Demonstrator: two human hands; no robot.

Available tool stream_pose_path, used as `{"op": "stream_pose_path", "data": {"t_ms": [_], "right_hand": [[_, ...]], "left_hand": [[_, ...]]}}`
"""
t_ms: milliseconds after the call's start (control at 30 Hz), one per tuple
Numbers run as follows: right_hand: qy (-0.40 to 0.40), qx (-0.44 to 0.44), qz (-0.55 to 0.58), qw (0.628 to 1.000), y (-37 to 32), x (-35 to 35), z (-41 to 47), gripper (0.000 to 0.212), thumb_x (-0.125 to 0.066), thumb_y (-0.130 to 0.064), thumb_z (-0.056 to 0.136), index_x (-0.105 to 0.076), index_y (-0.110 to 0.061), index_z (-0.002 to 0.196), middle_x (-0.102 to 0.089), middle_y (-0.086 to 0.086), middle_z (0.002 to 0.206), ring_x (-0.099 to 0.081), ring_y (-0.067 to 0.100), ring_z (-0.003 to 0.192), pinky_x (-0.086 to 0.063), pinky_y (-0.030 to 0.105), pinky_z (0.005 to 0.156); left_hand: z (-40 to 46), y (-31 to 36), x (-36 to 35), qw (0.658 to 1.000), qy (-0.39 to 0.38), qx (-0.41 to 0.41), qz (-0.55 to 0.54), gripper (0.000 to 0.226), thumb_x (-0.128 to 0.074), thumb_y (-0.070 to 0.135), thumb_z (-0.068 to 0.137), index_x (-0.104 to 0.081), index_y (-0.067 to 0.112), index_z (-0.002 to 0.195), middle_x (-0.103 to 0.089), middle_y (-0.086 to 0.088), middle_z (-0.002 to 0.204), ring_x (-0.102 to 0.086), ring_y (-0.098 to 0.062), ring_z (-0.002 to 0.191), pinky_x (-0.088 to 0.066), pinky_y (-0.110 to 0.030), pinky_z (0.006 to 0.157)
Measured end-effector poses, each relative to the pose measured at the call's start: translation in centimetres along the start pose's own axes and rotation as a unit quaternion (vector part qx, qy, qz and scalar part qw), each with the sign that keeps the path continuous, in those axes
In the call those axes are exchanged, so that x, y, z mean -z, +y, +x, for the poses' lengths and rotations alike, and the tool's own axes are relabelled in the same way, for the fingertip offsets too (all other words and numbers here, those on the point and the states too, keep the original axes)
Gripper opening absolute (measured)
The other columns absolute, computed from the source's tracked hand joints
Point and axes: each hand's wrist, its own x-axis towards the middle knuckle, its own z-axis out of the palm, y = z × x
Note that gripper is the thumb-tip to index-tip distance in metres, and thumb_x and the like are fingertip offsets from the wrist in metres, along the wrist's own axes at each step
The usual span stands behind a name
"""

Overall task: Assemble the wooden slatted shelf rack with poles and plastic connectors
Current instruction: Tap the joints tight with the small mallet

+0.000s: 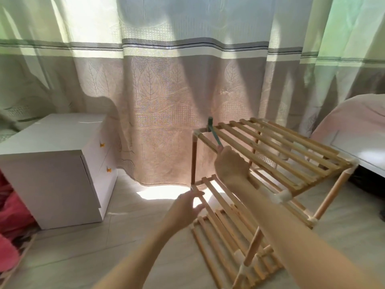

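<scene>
Tiled floor [129, 243] under a long curtain [158, 90]; sunlit patch at centre frame.

Rack [270, 163] standing at right of frame, three slatted tiers, top tier running from centre toward right edge. Far-left corner of top tier at centre frame, capped by a pale connector [196, 136] on a dark pole [193, 161] dropping to the middle tier.

Hammer [213, 132] gripped in right hand [231, 165], fingers wrapped round the handle. Handle long axis slanting up and left from the hand; head [210, 120] raised just above and right of the connector. Contact between head and rack: none visible.

Left hand [185, 207] at lower centre, fingers extended and loose, touching or just short of the middle tier's left corner; motion blur prevents a firm reading. Nothing visibly held.

Governing relation: connector lies up and left of the right hand, directly below-left of the head, so a short downward swing along the pole axis appears to be the seating stroke. Right hand nearer the target; left placed to steady the frame lower down.

Judged stage: late, three tiers joined, corner being driven home.

Beyond the rack: white cabinet [52, 163] at left, red cloth [10, 215] at left edge, pink bedding [358, 122] at right edge.
</scene>
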Motion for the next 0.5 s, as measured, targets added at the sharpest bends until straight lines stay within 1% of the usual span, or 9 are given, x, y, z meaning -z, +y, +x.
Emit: {"op": "stream_pose_path", "data": {"t_ms": [67, 133, 233, 300, 367, 433, 500], "right_hand": [[0.031, 0.051, -0.045, 0.997, 1.2, 0.0, -0.7, 0.041, -0.021, -0.037, 0.101, -0.051, -0.01, 0.108, -0.055, -0.003, 0.079, -0.052, 0.013, 0.069, -0.037, 0.025, 0.065], [0.051, 0.079, -0.055, 0.994, 1.9, 0.1, -0.9, 0.041, -0.019, -0.038, 0.1, -0.05, -0.011, 0.109, -0.052, -0.005, 0.072, -0.051, 0.012, 0.065, -0.035, 0.024, 0.063], [0.071, 0.1, -0.059, 0.991, 2.9, 0.4, -0.8, 0.042, -0.02, -0.038, 0.1, -0.051, -0.01, 0.106, -0.049, -0.006, 0.065, -0.055, 0.016, 0.061, -0.038, 0.025, 0.06], [0.076, 0.113, -0.057, 0.989, 4.1, 0.8, -0.6, 0.042, -0.02, -0.038, 0.099, -0.052, -0.01, 0.102, -0.049, -0.005, 0.062, -0.06, 0.02, 0.061, -0.041, 0.026, 0.058], [0.083, 0.128, -0.051, 0.987, 5.9, 1.4, -0.3, 0.046, -0.02, -0.039, 0.099, -0.054, -0.008, 0.096, -0.047, -0.007, 0.055, -0.054, 0.014, 0.05, -0.038, 0.023, 0.051], [0.091, 0.145, -0.019, 0.985, 7.9, 2.1, 0.0, 0.049, -0.022, -0.04, 0.099, -0.057, -0.007, 0.09, -0.04, -0.012, 0.047, -0.042, 0.005, 0.04, -0.031, 0.02, 0.043], [0.087, 0.158, 0.039, 0.983, 9.6, 2.9, 0.2, 0.049, -0.025, -0.039, 0.096, -0.059, -0.006, 0.085, -0.042, -0.012, 0.046, -0.044, 0.006, 0.039, -0.033, 0.02, 0.04]], "left_hand": [[0.8, -1.5, 2.2, 0.997, 0.073, 0.022, -0.023, 0.034, -0.058, 0.016, 0.091, -0.056, 0.013, 0.124, -0.058, -0.002, 0.125, -0.053, -0.013, 0.115, -0.041, -0.025, 0.099], [1.2, -2.9, 3.7, 0.992, 0.123, 0.031, -0.027, 0.033, -0.058, 0.013, 0.091, -0.057, 0.011, 0.123, -0.06, -0.006, 0.123, -0.055, -0.015, 0.111, -0.043, -0.025, 0.096], [1.3, -4.1, 4.2, 0.99, 0.131, 0.046, -0.019, 0.036, -0.058, 0.013, 0.09, -0.054, 0.009, 0.126, -0.058, -0.009, 0.124, -0.056, -0.021, 0.108, -0.043, -0.023, 0.088], [1.3, -4.3, 4.2, 0.99, 0.13, 0.053, -0.02, 0.041, -0.058, 0.015, 0.09, -0.049, 0.01, 0.13, -0.054, -0.01, 0.128, -0.056, -0.022, 0.108, -0.041, -0.022, 0.086], [1.5, -4.2, 4.2, 0.989, 0.139, 0.044, -0.024, 0.044, -0.058, 0.015, 0.09, -0.046, 0.01, 0.133, -0.052, -0.011, 0.13, -0.055, -0.022, 0.107, -0.04, -0.023, 0.085], [1.6, -3.9, 4.3, 0.988, 0.143, 0.039, -0.028, 0.046, -0.058, 0.015, 0.09, -0.044, 0.009, 0.134, -0.051, -0.013, 0.131, -0.054, -0.023, 0.107, -0.04, -0.024, 0.085], [1.8, -3.7, 4.2, 0.989, 0.142, 0.036, -0.036, 0.048, -0.058, 0.015, 0.09, -0.042, 0.008, 0.135, -0.05, -0.013, 0.131, -0.054, -0.023, 0.107, -0.04, -0.025, 0.085]]}}
